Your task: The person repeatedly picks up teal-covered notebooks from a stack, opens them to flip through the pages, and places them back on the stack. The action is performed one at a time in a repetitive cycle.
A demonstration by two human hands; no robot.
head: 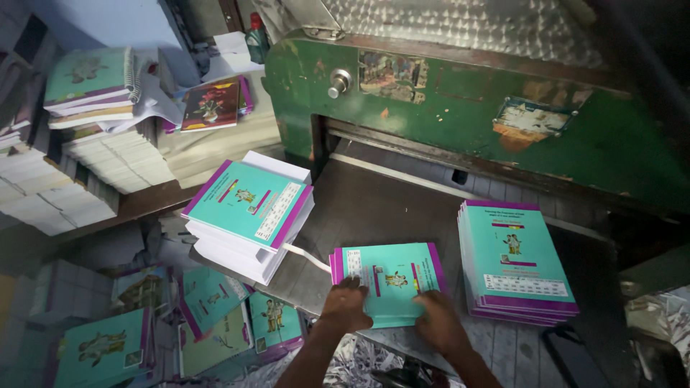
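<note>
Both hands lay flat on a small stack of teal books (392, 280) on the cutter table (374, 208): left hand (343, 305) at its near-left edge, right hand (440, 323) near-right, fingers spread, gripping nothing. Taller stacks (248, 215) (516, 259) stood either side.

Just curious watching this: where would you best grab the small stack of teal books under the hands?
Probably by its two short sides, left hand and right hand squeezing inward. The stack lies flat, its near edge overhanging the table, so fingers could slip beneath.
</note>
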